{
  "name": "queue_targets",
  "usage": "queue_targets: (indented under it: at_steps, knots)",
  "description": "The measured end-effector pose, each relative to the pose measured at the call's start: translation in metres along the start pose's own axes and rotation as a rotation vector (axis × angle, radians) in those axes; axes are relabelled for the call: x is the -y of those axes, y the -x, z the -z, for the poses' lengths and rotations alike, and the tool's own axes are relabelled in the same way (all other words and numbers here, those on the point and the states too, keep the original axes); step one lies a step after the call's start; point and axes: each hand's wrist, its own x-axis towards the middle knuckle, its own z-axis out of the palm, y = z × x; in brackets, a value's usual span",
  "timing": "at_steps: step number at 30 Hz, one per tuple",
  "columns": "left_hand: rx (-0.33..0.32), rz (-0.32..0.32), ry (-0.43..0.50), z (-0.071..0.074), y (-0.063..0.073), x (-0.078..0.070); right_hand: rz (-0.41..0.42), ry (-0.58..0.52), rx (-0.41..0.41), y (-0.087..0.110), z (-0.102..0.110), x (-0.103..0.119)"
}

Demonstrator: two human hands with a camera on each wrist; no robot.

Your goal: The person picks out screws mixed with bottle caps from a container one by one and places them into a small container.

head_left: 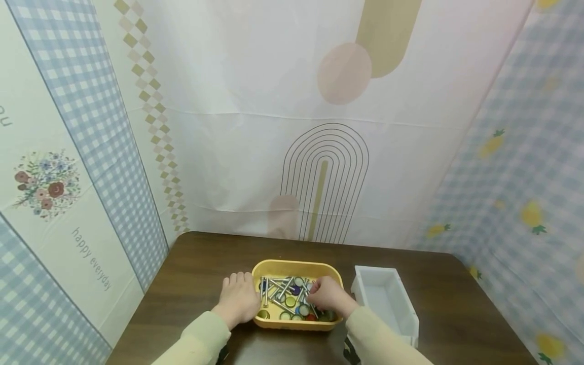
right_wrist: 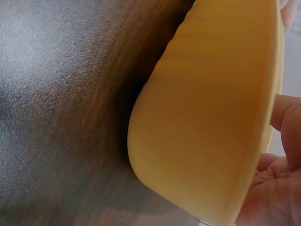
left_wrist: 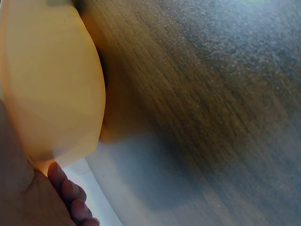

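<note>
A yellow plastic tray [head_left: 296, 325] holds a mix of long metal bolts [head_left: 284, 306] and bottle caps [head_left: 290, 302] in several colours. My left hand [head_left: 240, 296] rests against the tray's left end, its fingers pointing forward past the rim. The left wrist view shows the tray's outer wall [left_wrist: 56, 89] beside that palm and the fingertips. Inside the right half of the tray, my right hand [head_left: 329, 294] reaches down with bent fingers among the caps and bolts. The near wall [right_wrist: 202, 113] hides those fingertips in the right wrist view, so I cannot tell what they hold.
A white open bin [head_left: 385, 299] stands just right of the tray, partly behind my right forearm. Both sit on a dark wooden table [head_left: 205, 253]. Patterned cloth [head_left: 228, 167] hangs along the table's back and sides.
</note>
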Motion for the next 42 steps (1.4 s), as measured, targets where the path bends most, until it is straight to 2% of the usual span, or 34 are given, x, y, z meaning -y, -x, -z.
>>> queue_targets:
  at_steps: [4, 15, 22, 28, 34, 39, 42]
  knots:
    - [0.007, 0.007, 0.003, -0.001, -0.001, 0.001, -0.003, 0.064, -0.025, -0.003, -0.004, -0.003]
    - [0.031, 0.015, 0.016, 0.0, 0.0, 0.002, 0.075, 0.213, -0.153, -0.004, -0.018, -0.003]
    - [0.029, 0.02, 0.016, 0.001, 0.001, 0.002, 0.1, 0.305, -0.179, -0.004, -0.025, -0.002]
    - [0.014, 0.016, 0.016, 0.0, 0.003, 0.002, 0.068, 0.303, -0.179, -0.005, -0.029, -0.001]
    - [0.006, 0.014, 0.009, -0.001, 0.002, 0.002, 0.04, 0.282, -0.142, -0.006, -0.031, -0.002]
    - [0.014, 0.012, 0.016, -0.001, 0.001, 0.001, 0.067, 0.211, -0.135, -0.003, -0.024, -0.001]
    - [0.013, 0.01, 0.014, -0.001, 0.001, 0.001, 0.104, 0.1, -0.114, -0.002, -0.017, 0.0]
